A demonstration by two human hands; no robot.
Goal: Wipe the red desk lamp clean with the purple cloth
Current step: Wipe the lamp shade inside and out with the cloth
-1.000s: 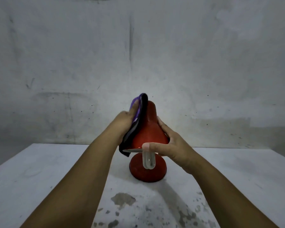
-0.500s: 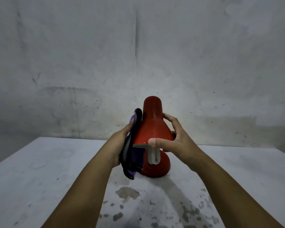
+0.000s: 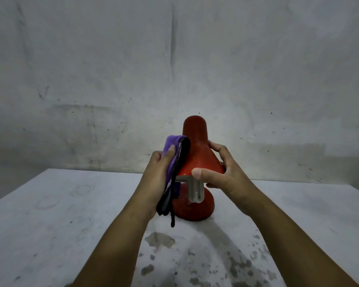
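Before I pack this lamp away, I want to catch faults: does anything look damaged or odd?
The white table has dark patches of worn or stained surface near the front. The red metal desk lamp looks whole, its white bulb intact. A black strand dangles from the purple cloth.

purple cloth (image 3: 171,162) raised up the shade's left side, left hand (image 3: 157,179) higher

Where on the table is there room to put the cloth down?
The white table is bare left of the left hand, and right of the right hand. The middle is crowded: the red desk lamp, purple cloth and both arms.
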